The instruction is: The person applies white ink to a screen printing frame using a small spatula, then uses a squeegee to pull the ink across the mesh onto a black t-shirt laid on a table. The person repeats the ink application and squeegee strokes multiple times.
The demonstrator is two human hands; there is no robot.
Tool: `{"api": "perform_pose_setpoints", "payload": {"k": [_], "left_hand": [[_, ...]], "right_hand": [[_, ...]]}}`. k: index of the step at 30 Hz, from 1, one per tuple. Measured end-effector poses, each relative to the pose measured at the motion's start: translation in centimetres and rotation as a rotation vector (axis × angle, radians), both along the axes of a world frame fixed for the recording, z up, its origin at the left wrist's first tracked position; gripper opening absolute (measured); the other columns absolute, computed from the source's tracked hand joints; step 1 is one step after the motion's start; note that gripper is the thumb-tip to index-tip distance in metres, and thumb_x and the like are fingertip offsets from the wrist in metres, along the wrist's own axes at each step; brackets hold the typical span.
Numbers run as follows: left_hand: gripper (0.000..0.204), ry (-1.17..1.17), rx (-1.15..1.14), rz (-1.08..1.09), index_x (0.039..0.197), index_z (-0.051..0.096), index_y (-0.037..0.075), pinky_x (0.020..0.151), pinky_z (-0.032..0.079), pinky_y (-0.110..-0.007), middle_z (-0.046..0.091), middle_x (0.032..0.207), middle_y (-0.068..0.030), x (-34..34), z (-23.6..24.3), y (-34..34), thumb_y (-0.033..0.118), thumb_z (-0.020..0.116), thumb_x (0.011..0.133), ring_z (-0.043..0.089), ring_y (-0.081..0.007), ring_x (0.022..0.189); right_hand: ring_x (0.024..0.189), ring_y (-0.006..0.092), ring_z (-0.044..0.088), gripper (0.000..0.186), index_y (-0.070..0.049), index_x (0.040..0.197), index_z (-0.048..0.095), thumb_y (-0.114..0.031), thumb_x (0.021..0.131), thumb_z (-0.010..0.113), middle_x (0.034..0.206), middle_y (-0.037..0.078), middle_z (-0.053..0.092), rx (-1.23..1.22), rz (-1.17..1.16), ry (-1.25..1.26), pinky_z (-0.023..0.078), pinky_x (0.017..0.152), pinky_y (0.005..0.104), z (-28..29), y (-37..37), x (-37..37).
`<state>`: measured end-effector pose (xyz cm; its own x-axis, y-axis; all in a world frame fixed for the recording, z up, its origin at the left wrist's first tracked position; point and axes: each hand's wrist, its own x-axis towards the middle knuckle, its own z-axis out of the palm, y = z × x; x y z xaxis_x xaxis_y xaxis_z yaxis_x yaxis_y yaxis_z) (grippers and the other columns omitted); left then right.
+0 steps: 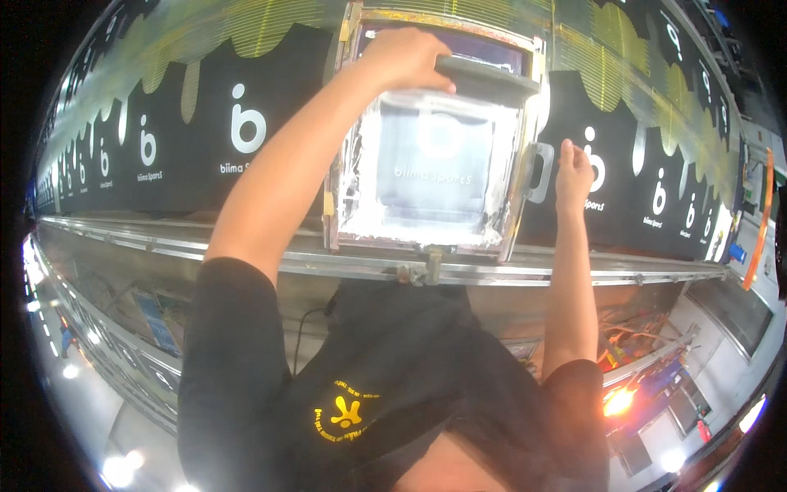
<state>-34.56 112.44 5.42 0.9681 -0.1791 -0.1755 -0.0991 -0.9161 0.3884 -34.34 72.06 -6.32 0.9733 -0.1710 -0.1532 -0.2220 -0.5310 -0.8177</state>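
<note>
The person is leaning over a long printing table (246, 209) where black cloth pieces (205, 115) with white marks are lying in a row, running off toward both edges of the view. A screen frame (348, 164) is sitting flat on the piece right in front of them, its near edge close to the metal rail (525, 271) along the table's front. The left hand (406, 59) is closing over the grey scraper bar (484, 78) at the far end of the frame, fingers curled around its top. The right hand (572, 168) is resting with fingers loosely spread on the cloth just beside the frame's grey side handle (539, 172), gripping nothing. There is room to slide the frame either way along the row. The cloth under the mesh is showing only dimly through white paste, and the frame's far corners are hard to make out. Under the rail, clutter and wires are blurring together.
</note>
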Motion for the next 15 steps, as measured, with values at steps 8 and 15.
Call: {"api": "perform_pose_setpoints", "payload": {"k": [8,15], "left_hand": [[0.043,-0.085,0.086,0.082,0.108,0.083,0.018,0.082,0.059,-0.048,0.079,0.097,-0.0071,0.0,-2.7,0.1,0.053,0.085,0.084,0.075,-0.0322,0.098],[0.039,-0.368,-0.042,0.089,0.110,0.080,0.018,0.079,0.053,-0.042,0.076,0.102,-0.0009,-19.0,-5.7,-7.0,0.013,0.080,0.071,0.069,-0.0268,0.094]], "right_hand": [[0.054,0.0036,0.039,0.047,0.001,0.133,0.067,-0.037,0.106,0.073,0.077,-0.004,0.051,0.369,0.041,0.448,0.031,0.047,0.0227,2.9,3.6,0.2],[0.054,0.0032,0.039,0.039,0.000,0.125,0.068,-0.033,0.105,0.073,0.073,-0.006,0.050,0.420,0.043,0.347,0.031,0.046,0.0229,4.5,4.0,1.5]]}}
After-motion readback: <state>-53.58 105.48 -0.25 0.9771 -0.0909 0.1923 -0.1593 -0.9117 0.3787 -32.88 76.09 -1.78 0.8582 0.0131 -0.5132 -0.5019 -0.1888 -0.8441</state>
